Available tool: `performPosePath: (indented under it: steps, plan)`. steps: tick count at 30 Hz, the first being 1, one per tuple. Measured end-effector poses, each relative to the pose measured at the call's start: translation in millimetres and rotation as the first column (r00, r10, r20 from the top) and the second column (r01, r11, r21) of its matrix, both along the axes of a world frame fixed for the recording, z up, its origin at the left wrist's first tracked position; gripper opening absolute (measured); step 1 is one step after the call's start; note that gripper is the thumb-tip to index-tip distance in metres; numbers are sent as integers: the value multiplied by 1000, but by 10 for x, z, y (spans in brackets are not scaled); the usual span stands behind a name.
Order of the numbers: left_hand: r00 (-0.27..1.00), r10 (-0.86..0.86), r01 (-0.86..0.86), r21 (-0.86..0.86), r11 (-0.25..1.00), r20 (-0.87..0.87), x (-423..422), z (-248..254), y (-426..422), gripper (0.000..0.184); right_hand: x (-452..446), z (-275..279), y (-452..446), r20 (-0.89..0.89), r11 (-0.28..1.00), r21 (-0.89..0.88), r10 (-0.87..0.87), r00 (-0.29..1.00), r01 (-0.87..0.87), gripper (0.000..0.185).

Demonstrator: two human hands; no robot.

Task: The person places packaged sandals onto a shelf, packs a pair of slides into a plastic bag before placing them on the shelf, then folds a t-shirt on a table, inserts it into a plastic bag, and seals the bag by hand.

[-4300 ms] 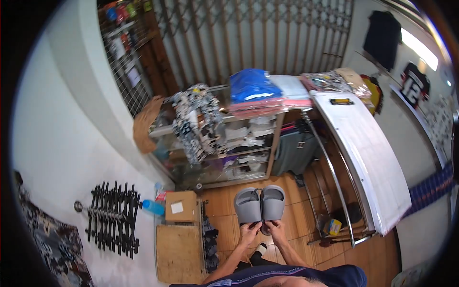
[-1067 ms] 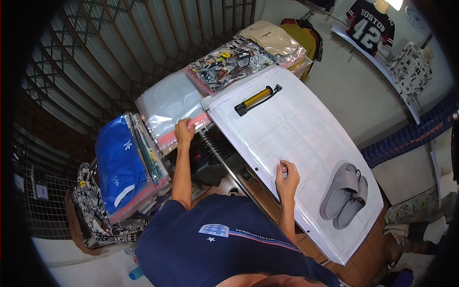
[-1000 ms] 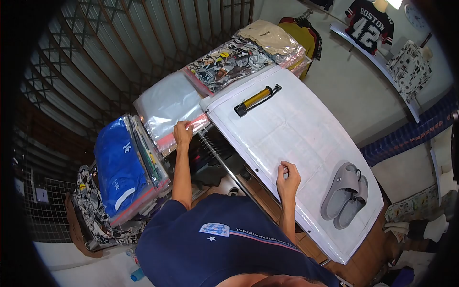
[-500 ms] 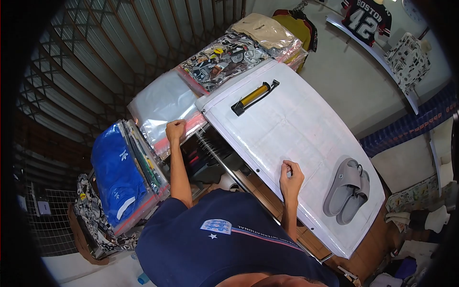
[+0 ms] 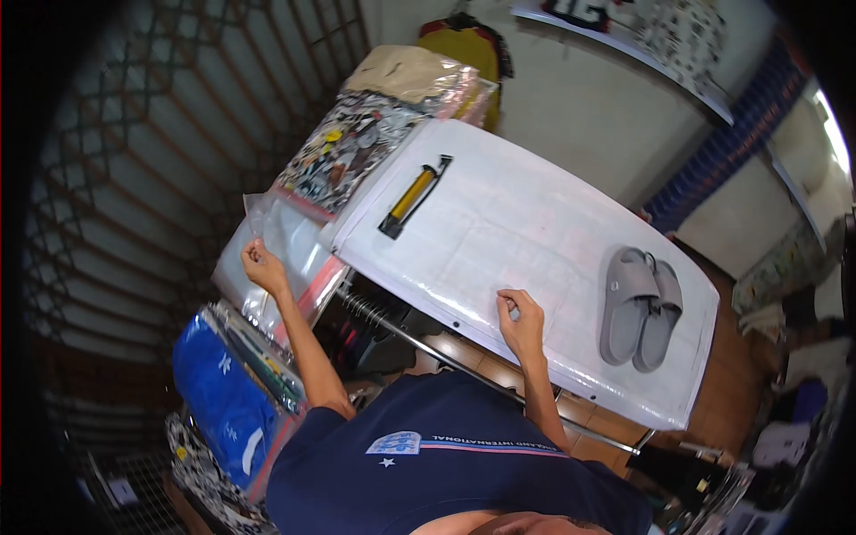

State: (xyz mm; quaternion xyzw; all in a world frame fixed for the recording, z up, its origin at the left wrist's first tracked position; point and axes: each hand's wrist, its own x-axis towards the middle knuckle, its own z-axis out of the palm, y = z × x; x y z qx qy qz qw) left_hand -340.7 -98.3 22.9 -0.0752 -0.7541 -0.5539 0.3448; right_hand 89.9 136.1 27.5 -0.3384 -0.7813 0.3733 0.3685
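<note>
My left hand (image 5: 262, 266) is closed in a pinch on the edge of a clear plastic bag (image 5: 259, 212), which rises off a pile of similar bags (image 5: 308, 254) with a red-pink strip. Over the white-covered table (image 5: 499, 205) is my right hand (image 5: 522, 325), its fingers curled and thumb against them; what they hold, if anything, I cannot make out. Farther up the same surface lies a yellow and black hand pump (image 5: 414, 198). A pair of grey slide sandals (image 5: 640, 309) rests at the table's right end.
Bagged patterned clothing (image 5: 357, 147) and a beige bagged garment (image 5: 406, 73) are stacked beyond the table. A stack with a blue bagged garment (image 5: 223, 392) stands at my left. A metal rail with hangers (image 5: 366, 308) runs along the near table edge. A folding metal gate (image 5: 169, 134) borders the left.
My left hand has moved away from the red strip toward the far left, lifting a clear bag's edge. My right hand stays over the table's near side. The view has turned.
</note>
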Motion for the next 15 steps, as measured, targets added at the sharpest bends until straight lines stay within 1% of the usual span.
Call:
performPosePath:
  steps: [1,2,4,5,7,8,9,11,13,14,15]
  plan:
    - [999,-2,-5,-112,994,-55,142,260,164,16,4,5,-1,-4,999,-2,-37,999,37,10]
    - [998,-35,28,-112,993,-59,207,428,333,16,4,14,0,6,1000,6,-25,1000,25,10]
    - [978,-197,182,-171,968,-72,322,688,610,16,14,7,0,3,1000,17,-6,1000,6,10]
    - [976,-205,190,-171,967,-76,405,804,733,16,20,-1,-7,-1,1000,18,-15,1000,15,10]
    - [935,-336,306,-221,926,-116,613,1015,1042,17,30,-1,0,9,1000,2,-13,1000,13,12]
    - [908,-412,389,-221,894,-70,742,1101,1193,16,30,5,8,5,1000,5,-22,1000,22,12]
    - [874,-485,469,-220,855,-21,883,1154,1330,14,33,8,5,-2,1000,-10,-19,1000,19,11]
    - [767,-641,604,-295,740,-39,1170,1173,1574,12,51,3,1,-9,999,-28,-25,1000,25,11]
    - [680,-731,697,-355,623,50,1624,1238,1783,10,68,-19,25,-44,992,-130,-6,999,1,16]
    - [600,-798,756,-364,544,52,1808,1166,1876,10,68,-63,40,-43,991,-130,-21,999,16,16]
    - [512,-857,807,-373,458,53,1988,1064,1963,9,62,-122,70,-195,961,-275,-47,980,-8,20]
